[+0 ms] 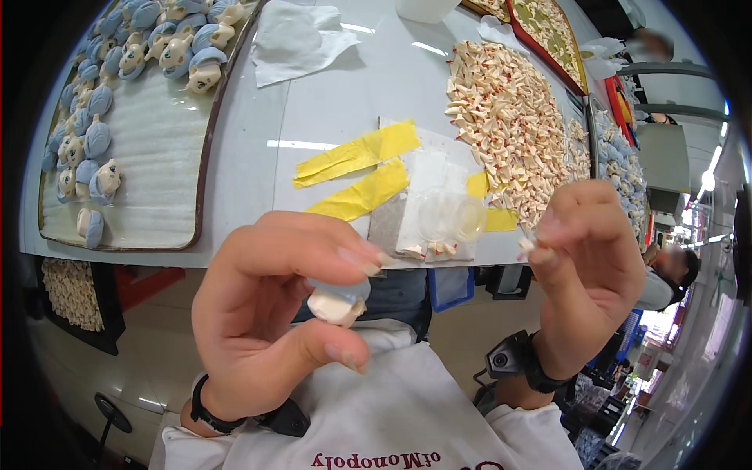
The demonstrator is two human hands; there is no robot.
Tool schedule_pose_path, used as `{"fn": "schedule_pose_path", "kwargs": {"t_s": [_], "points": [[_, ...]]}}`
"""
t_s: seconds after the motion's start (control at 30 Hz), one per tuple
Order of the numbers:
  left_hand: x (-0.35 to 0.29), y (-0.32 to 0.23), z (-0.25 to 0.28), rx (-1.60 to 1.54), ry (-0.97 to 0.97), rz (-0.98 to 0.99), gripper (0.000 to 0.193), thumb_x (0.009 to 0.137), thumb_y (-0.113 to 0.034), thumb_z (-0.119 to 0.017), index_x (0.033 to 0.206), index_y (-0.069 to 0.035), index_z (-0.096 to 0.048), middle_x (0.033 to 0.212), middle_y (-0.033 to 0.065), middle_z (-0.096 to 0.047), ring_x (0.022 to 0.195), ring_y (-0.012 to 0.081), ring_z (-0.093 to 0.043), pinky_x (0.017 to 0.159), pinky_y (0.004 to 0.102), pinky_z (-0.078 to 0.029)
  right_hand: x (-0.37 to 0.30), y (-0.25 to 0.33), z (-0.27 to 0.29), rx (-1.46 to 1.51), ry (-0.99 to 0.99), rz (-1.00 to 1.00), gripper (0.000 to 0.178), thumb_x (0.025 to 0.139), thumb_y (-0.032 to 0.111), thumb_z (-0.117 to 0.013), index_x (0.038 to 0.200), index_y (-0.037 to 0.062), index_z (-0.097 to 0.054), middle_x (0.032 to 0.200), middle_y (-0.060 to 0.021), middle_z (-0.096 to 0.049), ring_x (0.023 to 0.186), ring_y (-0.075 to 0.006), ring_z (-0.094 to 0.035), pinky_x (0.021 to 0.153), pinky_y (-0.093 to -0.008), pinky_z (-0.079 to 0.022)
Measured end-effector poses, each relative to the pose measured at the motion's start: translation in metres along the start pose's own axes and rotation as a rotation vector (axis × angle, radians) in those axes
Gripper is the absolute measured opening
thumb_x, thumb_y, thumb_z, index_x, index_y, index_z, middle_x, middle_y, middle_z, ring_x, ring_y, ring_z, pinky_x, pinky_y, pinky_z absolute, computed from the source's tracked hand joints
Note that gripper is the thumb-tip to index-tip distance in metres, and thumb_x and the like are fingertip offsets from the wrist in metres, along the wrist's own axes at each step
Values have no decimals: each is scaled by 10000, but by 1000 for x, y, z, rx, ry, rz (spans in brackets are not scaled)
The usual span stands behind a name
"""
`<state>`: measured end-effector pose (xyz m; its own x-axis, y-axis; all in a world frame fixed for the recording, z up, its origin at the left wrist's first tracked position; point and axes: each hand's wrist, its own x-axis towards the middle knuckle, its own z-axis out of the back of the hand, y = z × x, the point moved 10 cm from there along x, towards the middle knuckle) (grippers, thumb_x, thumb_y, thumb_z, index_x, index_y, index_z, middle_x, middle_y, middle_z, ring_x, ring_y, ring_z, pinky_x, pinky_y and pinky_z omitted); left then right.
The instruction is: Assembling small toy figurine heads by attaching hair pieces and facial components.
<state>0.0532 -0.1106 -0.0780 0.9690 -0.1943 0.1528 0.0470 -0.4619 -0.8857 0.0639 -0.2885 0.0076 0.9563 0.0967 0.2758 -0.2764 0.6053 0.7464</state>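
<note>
Between the thumb and fingers of my left hand [266,305] sits a small doll head [338,304], cream below and pale blue on top. My right hand [587,262] is held apart from it, pinching a tiny cream piece [526,246] with a trace of red; it is too blurred to make out further. Just beyond both hands, a work pad [392,223] lies at the table edge, fixed with strips of yellow tape [356,157]. On the pad are round clear dishes [439,218] and a few small cream pieces [442,249].
A tray [157,196] at the left carries several blue-haired doll heads [174,55]. A big heap of small cream, red-tipped pieces [505,110] covers the right side. A white cloth [298,39] lies at the back. Farther right are more trays [548,39] and other people.
</note>
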Motion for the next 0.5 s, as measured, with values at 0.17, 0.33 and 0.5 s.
{"fn": "schedule_pose_path", "kwargs": {"t_s": [0.17,0.33,0.5], "points": [[-4,6,-1,-78,-133,147,407,768,-253,-710,994,-38,-449,978,139,-535,647,133,-552,499,192,-428,-14,-4,-5,251,-15,-28,201,708,100,-704,766,34,-524,781,-75,-489,689,-134,-449,625,-233,-350],[0,13,6,-40,-139,155,407,756,-250,-721,982,-39,-456,989,133,-522,659,148,-562,512,194,-441,-25,-23,-5,470,-48,-126,164,674,-35,-677,813,0,-599,790,-87,-550,738,-154,-502,671,-258,-380],[-5,3,10,31,-147,51,414,762,-294,-709,974,-38,-463,1026,154,-541,701,173,-579,577,222,-470,-29,-35,-7,618,-103,-192,148,706,11,-687,806,1,-578,793,-85,-540,736,-150,-494,680,-252,-379]]}}
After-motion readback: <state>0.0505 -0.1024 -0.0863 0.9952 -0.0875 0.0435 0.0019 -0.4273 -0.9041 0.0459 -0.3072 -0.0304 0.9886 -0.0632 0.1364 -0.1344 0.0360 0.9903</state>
